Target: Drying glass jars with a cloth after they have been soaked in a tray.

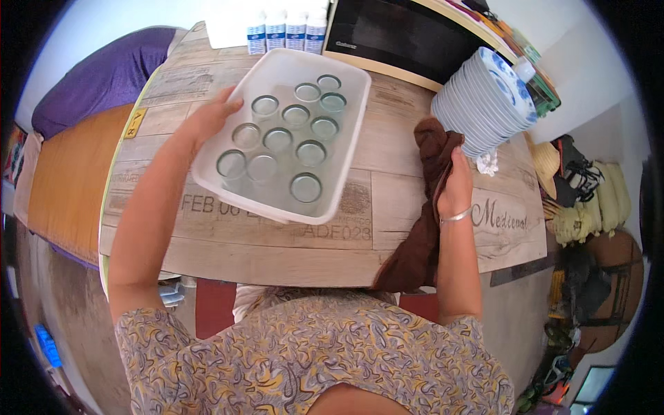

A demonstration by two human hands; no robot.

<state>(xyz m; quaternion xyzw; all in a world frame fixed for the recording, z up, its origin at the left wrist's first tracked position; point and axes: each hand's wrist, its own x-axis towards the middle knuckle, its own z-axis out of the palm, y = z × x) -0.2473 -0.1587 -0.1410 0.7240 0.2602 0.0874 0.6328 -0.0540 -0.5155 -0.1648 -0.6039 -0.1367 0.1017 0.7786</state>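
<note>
My left hand grips the left rim of a white translucent plastic tray, its thumb over the edge. Several small round clear glass pieces, perhaps cups or dishes, stand spread over the tray's floor. At the right, a bunched brown cloth is held in my right hand, which wears a silver bracelet; the cloth hangs down over the table's front edge. Just beyond that hand rises a leaning stack of blue-and-white plates, close to the cloth's upper end.
A wood-patterned table lies before me. Behind the tray stand several white bottles with blue labels and a black-fronted microwave oven. A crumpled white wrapper or tissue lies by the plates. An orange-brown surface adjoins at left.
</note>
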